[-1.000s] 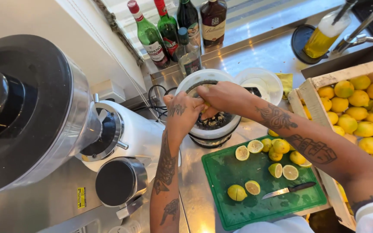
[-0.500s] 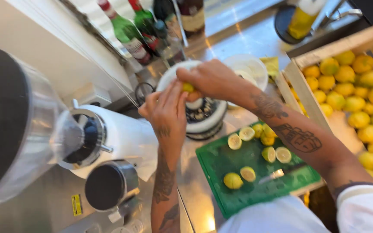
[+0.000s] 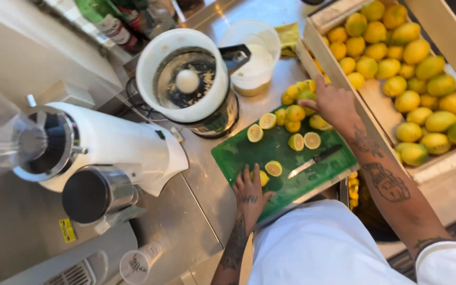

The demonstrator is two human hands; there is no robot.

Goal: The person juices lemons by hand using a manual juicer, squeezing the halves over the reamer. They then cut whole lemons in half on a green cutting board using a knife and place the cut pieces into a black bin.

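A green cutting board (image 3: 249, 153) lies on the steel counter with several halved lemons (image 3: 294, 124) on it. My left hand (image 3: 249, 192) rests flat on the board's near edge, fingers apart, touching a lemon half (image 3: 263, 178). My right hand (image 3: 333, 103) reaches over the pile of lemon halves at the board's far right corner, fingers spread on them; whether it grips one is hidden. A knife (image 3: 315, 161) lies on the board between my hands. A white electric citrus juicer (image 3: 186, 79) stands behind the board with its cone bare.
A wooden crate (image 3: 449, 174) of whole lemons sits to the right. A white plastic tub (image 3: 254, 53) stands behind the juicer's spout. A large white and steel machine (image 3: 96, 153) fills the left. Bottles (image 3: 112, 24) line the back.
Both hands have left the juicer, where they pressed a lemon half. The left has dropped to the board's near edge, the right has moved to the lemon halves. The view has tilted down.
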